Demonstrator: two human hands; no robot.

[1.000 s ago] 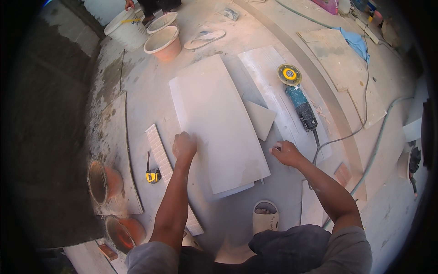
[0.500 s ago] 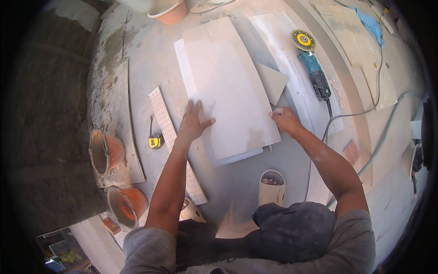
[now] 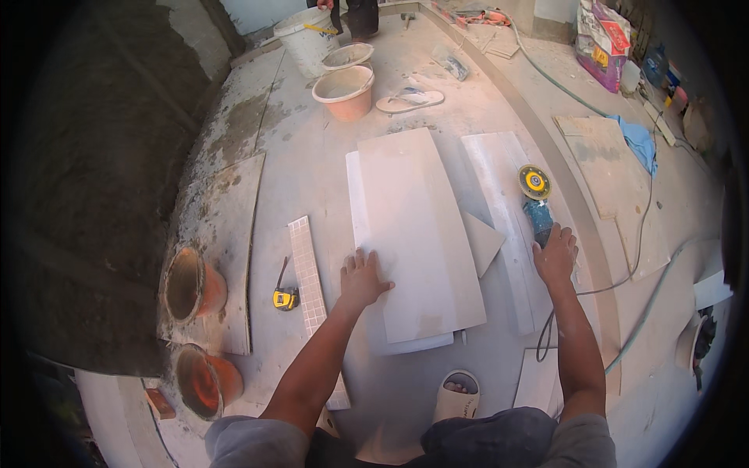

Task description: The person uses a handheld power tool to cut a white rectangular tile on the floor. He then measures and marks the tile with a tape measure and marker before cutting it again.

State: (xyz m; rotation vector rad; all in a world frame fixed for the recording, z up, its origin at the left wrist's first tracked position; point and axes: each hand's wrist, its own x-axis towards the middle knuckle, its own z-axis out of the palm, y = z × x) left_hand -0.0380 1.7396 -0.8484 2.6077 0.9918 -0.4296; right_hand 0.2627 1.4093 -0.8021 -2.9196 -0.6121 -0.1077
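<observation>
My left hand [image 3: 363,281] lies flat with fingers spread on the left side of a large pale tile [image 3: 425,226]. The tile rests on other pale pieces, whose edges show beneath it. At the right, my right hand [image 3: 555,256] is closed over the rear body of a teal-and-black angle grinder [image 3: 537,216]; the palm hides most of the handle. The grinder's yellow-centred disc [image 3: 535,182] points away from me. Under the grinder is a long, dusty pale board [image 3: 497,179]. A smaller tile piece [image 3: 481,243] sticks out from the large tile's right side.
Left of the tile are a narrow patterned tile strip [image 3: 307,265] and a yellow tape measure [image 3: 285,299]. Orange buckets [image 3: 212,290] stand farther left. Another bucket [image 3: 349,105] and a sandal [image 3: 411,101] lie ahead. A cable [image 3: 624,282] and green hose [image 3: 647,312] run along the right.
My right hand has left the large tile's right edge and moved right onto the angle grinder. My left hand stays on the tile. The view has tilted up, showing a person's legs ahead.
</observation>
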